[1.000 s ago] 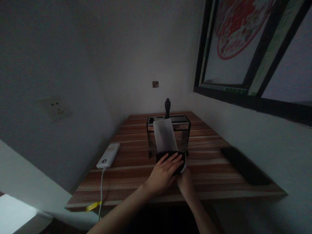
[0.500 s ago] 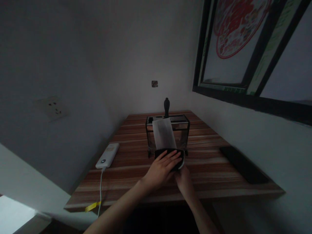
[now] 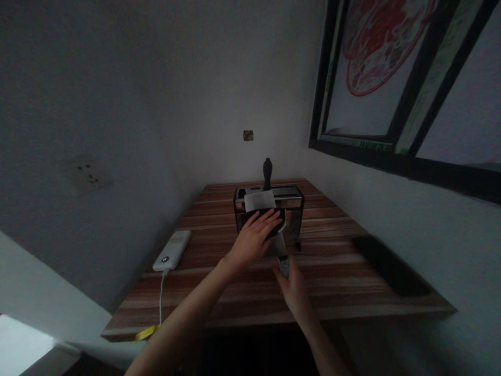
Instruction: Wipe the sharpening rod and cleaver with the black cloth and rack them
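A broad-bladed kitchen knife point(image 3: 260, 200) points away from me, tilted up in front of the knife block. My right hand point(image 3: 294, 290) is closed round its patterned silver handle point(image 3: 284, 266). Across the middle of the blade lies a black cloth point(image 3: 281, 215) with a pale edge. My left hand point(image 3: 250, 243) holds this cloth against the blade, its fingers laid over the top and its thumb hidden. Blade shows both beyond and below the cloth. The knife block point(image 3: 294, 222) has a dark top and a see-through front, and a black handle point(image 3: 267, 172) stands up out of it.
The wood-grain table point(image 3: 329, 271) meets walls at the back and both sides. A white power bank point(image 3: 173, 250) with a cable point(image 3: 160, 297) lies left. Near the right edge is a flat black object point(image 3: 389, 265). A socket point(image 3: 86, 174) is on the left wall.
My left hand and the cloth have slid up the blade, away from me, baring its lower part and the handle. My right hand stays low on the handle.
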Motion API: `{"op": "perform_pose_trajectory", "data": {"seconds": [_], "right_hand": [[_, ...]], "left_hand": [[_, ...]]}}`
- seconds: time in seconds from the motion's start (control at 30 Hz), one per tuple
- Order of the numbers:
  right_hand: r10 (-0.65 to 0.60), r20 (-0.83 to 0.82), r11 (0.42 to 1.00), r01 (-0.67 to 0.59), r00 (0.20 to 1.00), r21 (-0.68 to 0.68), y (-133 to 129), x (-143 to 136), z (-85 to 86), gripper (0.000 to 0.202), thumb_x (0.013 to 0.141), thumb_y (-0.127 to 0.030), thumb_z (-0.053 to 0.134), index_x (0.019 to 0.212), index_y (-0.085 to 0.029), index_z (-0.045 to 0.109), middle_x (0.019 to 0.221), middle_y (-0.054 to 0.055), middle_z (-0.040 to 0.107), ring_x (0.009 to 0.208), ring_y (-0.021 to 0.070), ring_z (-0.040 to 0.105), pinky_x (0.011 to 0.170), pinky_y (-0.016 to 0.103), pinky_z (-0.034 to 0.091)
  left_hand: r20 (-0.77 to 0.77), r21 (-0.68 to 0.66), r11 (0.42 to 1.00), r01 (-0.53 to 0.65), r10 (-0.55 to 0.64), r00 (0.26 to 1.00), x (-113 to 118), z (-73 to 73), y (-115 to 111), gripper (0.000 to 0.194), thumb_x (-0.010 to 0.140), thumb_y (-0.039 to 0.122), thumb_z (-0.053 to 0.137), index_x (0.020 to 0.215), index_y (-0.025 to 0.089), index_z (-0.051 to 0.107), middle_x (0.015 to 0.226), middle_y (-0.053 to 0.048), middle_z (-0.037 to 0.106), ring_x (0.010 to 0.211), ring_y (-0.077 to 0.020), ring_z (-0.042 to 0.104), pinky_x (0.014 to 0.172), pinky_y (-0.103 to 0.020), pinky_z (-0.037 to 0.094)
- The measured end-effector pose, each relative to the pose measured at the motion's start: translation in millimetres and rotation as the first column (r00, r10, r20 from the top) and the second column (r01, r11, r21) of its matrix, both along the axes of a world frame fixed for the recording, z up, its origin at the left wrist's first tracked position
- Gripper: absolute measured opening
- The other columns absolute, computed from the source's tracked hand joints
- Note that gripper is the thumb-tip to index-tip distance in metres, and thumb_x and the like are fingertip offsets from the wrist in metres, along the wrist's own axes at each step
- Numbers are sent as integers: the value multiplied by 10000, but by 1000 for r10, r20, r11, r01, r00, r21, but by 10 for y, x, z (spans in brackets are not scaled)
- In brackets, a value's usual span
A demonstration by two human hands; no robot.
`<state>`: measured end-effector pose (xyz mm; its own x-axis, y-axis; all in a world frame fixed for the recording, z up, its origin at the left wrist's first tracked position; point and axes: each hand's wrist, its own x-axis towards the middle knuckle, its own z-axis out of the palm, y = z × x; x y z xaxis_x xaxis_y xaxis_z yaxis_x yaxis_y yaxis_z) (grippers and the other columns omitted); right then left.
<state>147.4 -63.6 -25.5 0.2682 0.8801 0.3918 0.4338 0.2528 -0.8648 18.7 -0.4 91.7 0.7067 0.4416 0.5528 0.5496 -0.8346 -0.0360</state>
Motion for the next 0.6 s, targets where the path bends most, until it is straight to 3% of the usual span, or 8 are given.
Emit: {"op": "perform_pose_trajectory", "data": {"seconds": [0.17, 0.3, 0.6], "right_hand": [[5, 0, 1000, -5, 1000, 0, -23, 3, 34, 357, 791, -397, 474, 1049, -156, 533, 742, 70, 665, 696, 223, 641, 585, 286, 493], [19, 1, 1000, -19, 1000, -18, -12, 13, 17, 325, 800, -386, 468, 1016, -149, 517, 799, 94, 668, 745, 222, 641, 639, 290, 490], [38, -34, 999, -39, 999, -31, -14, 7, 14, 345, 807, -398, 466, 1041, -146, 499, 845, 109, 669, 811, 239, 637, 693, 307, 480]], "left_hand": [[85, 40, 998, -42, 39, 996, 16, 204, 173, 417, 868, 205, 385, 1284, 213, 351, 1378, -51, 374, 1310, -132, 230, 1079, -404, 185], [124, 58, 997, -50, 42, 991, 12, 333, 301, 399, 878, 214, 368, 1277, 212, 357, 1375, -49, 379, 1306, -139, 243, 1079, -412, 184], [179, 25, 999, -22, 17, 984, -51, 482, 407, 370, 888, 223, 350, 1257, 209, 371, 1312, -43, 460, 1249, -147, 354, 1057, -395, 249]]}}
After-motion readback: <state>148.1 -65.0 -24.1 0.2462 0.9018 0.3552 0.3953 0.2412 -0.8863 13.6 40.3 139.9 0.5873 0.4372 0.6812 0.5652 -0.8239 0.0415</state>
